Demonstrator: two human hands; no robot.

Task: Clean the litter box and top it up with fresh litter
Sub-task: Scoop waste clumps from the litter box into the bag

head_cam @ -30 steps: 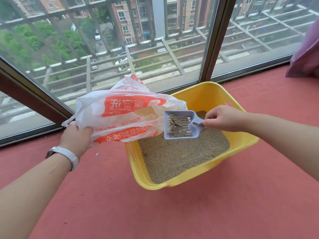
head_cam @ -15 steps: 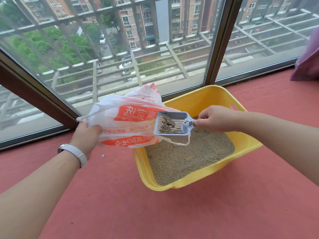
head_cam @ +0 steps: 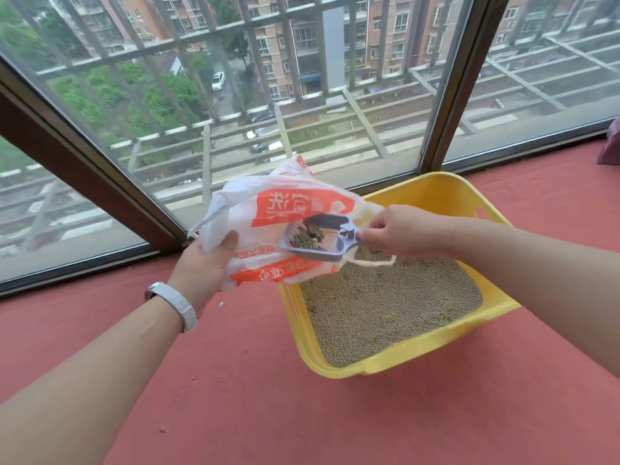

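- Yellow litter box point(head_cam: 432, 359) on red floor point(head_cam: 268, 397), back edge near window frame point(head_cam: 456, 78), toward floor's far right side.
- Filled with tan litter point(head_cam: 385, 313), surface fairly even, level well below rim.
- Left hand point(head_cam: 204, 266) grasping white plastic bag point(head_cam: 268, 216) at its left edge, thumb pressed over the plastic; bag lifted off floor, hanging above box's back-left corner.
- Bag printed with orange panels and white characters, text reading upside down.
- One white bag handle loop point(head_cam: 372, 261) dangling just above litter.
- Right hand point(head_cam: 399, 233) clenched around handle of grey-blue scoop point(head_cam: 315, 239), fingers curled, knuckles up.
- Scoop tilted, front end toward bag, overlapping the bag's front in view; cannot tell whether inside bag opening.
- Dark clumps point(head_cam: 307, 238) sitting in scoop, gathered toward its front end.
- Scoop above box's back-left corner, clear of litter surface.
- White wristband point(head_cam: 177, 305) on left wrist.
- Few small specks point(head_cam: 220, 304) on floor left of box, one more near bottom edge.
- Purple fabric point(head_cam: 612, 146) at far right edge of floor, mostly cut off.
- Beyond glass: railing bars, apartment blocks, trees, parked cars below.
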